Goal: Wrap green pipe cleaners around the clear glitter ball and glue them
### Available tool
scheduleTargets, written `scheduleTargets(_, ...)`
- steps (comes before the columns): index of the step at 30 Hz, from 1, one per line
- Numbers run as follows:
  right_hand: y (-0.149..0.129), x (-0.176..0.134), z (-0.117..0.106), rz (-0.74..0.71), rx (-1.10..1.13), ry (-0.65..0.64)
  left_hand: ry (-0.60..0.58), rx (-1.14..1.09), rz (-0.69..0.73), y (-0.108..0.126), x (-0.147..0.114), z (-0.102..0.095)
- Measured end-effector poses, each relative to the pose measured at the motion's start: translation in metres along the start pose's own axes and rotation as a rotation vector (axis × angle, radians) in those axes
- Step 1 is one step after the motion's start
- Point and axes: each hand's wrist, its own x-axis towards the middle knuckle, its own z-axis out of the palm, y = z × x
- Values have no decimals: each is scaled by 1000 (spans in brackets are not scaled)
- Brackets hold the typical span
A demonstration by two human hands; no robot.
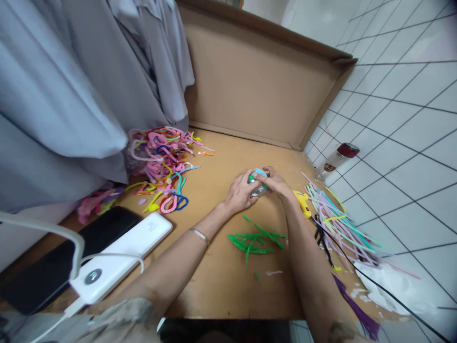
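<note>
Both hands meet over the middle of the table around a small clear container [257,190] with a light blue top and some green near its upper rim. My left hand [240,191] wraps it from the left, fingers closed on its side. From the right, my right hand [275,182] grips its upper part, with the thumb across the top. Its far side is hidden by the fingers. Short green pipe cleaner pieces [255,242] lie in a loose pile on the table, nearer to me. A yellow glue gun [303,204] rests just right of my right forearm.
Colourful pipe cleaner shapes [167,157] are heaped at the left back. Straight pipe cleaners [332,219] lie at right. A white power bank [123,257] and a black slab [107,224] sit front left. Cardboard [257,76] closes the back; a red-capped bottle [337,161] stands by the tiles.
</note>
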Motion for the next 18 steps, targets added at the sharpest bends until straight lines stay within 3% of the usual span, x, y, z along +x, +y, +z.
scheduleTargets(4, 10, 0, -1, 24, 148, -34, -20, -4, 18, 2, 1, -4)
scheduleTargets(7, 13, -1, 0, 0, 135, -29, -28, -75, 37, 3, 0, -7)
scheduleTargets(10, 18, 1, 0, -51, 71, -21, 57, -263, -17, -1, -1, -4)
scheduleTargets(12, 22, 2, 0, -88, 67, -17, 213, -422, -178, -9, -3, 1)
scheduleTargets(15, 26, 0, -1, -115, 146, -20, 471, -612, -529, -25, -3, 9)
scheduleTargets(18, 24, -6, -4, -111, 225, -49, 468, -835, -729, -35, -3, 14)
